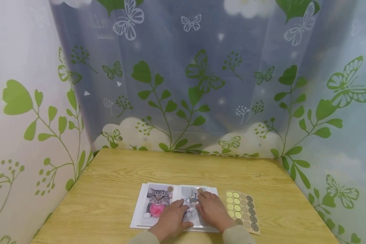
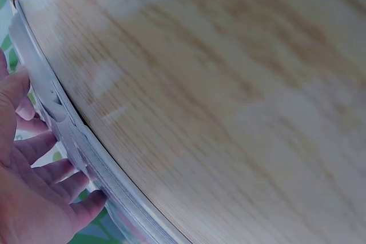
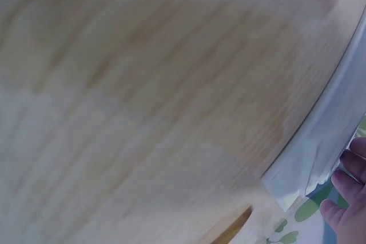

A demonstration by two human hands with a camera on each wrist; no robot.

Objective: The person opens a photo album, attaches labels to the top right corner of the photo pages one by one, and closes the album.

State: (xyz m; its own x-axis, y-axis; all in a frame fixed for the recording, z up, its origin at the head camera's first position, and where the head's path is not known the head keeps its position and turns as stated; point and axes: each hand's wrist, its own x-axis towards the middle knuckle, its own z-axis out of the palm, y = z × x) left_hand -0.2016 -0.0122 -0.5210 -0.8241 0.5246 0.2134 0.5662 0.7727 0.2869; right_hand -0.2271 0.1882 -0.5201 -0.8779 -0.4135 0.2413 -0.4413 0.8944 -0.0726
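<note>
An open photo album [image 1: 140, 210] lies near the front edge of the wooden table [image 1: 183, 169]. Its left page shows a tabby cat picture [image 1: 158, 197] with a pink ball. My left hand [image 1: 171, 218] lies flat on the album's middle, fingers straight. My right hand [image 1: 212, 210] rests flat on the right page, fingers stretched toward a round gold sticker [image 1: 200, 190] at the page top. Another round sticker [image 1: 170, 188] sits at the top of the left page. In the left wrist view my left hand [image 2: 34, 187] touches the album's edge [image 2: 68, 124]. In the right wrist view only my fingertips [image 3: 349, 198] show.
A sheet of round stickers [image 1: 243, 210], yellow-green and dark, lies just right of the album. A curtain [image 1: 183, 84] printed with green leaves and butterflies hangs behind and around the table. Bare wood stretches from the album to the table's back edge.
</note>
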